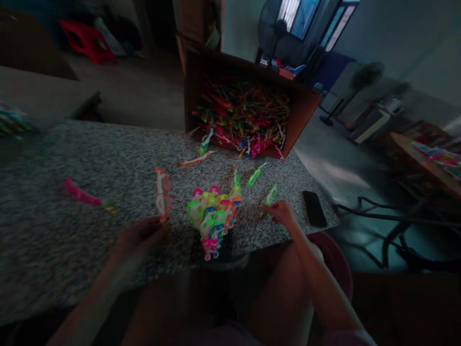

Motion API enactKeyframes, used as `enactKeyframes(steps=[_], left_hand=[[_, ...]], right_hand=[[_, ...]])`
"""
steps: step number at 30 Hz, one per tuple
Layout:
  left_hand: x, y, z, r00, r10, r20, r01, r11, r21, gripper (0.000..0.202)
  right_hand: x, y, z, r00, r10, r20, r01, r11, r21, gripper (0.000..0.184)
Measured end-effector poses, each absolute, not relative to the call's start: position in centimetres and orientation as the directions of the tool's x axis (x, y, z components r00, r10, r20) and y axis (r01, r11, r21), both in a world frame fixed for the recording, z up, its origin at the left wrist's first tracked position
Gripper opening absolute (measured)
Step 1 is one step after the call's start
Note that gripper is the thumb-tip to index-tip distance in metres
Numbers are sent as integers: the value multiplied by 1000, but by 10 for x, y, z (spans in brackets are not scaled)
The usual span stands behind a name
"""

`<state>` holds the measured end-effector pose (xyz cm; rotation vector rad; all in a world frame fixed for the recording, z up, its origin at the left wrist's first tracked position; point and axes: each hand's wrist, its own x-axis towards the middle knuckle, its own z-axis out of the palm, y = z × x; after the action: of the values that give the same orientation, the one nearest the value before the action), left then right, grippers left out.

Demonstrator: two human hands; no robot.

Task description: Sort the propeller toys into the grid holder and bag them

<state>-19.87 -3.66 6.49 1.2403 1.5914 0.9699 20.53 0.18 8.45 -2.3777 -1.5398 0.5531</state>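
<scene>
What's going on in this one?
A person is seated at a speckled granite table. Their left hand holds up an orange-and-white plastic glasses frame. Their right hand is at a slim green plastic piece, beside a heap of neon plastic frames. A brown cardboard box of colourful plastic pieces lies tipped open beyond.

head cam, facing fwd & down, close above left hand [140,236], right hand [283,215], granite tabletop [72,245]

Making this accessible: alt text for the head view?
The left hand holds pink-orange glasses frames beside a neon pile of frames on a speckled stone table; the right hand touches a green piece. A cardboard box sits behind.
</scene>
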Motion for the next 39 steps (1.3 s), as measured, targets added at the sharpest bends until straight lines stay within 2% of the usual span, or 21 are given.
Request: enactKeyframes(steps=[2,5,6,8,10,12,15,19,22,25,28,31,36,38,39], left_hand=[[-185,-47,64,-96,968,-234,118,244,962,56],[-163,-58,59,-107,976,-190,2,191,981,50],[-156,-61,57,-119,981,-155,4,157,988,47],[-147,-68,51,-135,988,-76,60,84,995,40],[-141,-72,46,-137,991,1,150,20,989,34],[-139,-73,45,-114,991,77,264,-44,964,28],[-140,-70,45,-8,988,155,439,-136,888,23],[-144,-68,42,86,981,173,567,-191,801,19],[-145,-70,34,95,963,253,632,-255,732,20],[-143,-71,26,101,928,358,660,-332,674,22],[-137,-65,25,110,909,403,665,-368,649,24],[-135,-56,32,99,930,355,651,-330,684,25],[-178,-30,46,241,956,165,576,-278,769,23],[-199,-1,53,265,961,81,593,-228,772,27],[-204,19,57,252,965,75,614,-219,758,30]], right_hand=[[192,-4,76,367,897,-248,746,-443,-498,30],[173,-12,71,385,891,-241,698,-452,-555,25],[166,-18,71,383,893,-238,676,-446,-587,22],[150,-37,69,355,914,-199,578,-381,-722,19],[130,-61,64,296,949,-113,436,-239,-868,20],[108,-82,57,246,969,-15,362,-106,-926,22],[83,-95,51,217,974,57,464,-52,-884,20],[71,-92,55,175,979,105,626,-28,-779,11],[68,-93,57,139,981,135,717,-6,-697,4],[65,-90,53,107,984,139,765,8,-644,7],[59,-81,47,81,987,137,797,18,-603,8],[55,-76,47,91,983,157,803,20,-595,8],[91,-74,63,-19,995,98,671,86,-737,17],[116,-52,78,3,994,109,692,77,-718,15],[126,-34,87,19,989,145,739,84,-668,13]])
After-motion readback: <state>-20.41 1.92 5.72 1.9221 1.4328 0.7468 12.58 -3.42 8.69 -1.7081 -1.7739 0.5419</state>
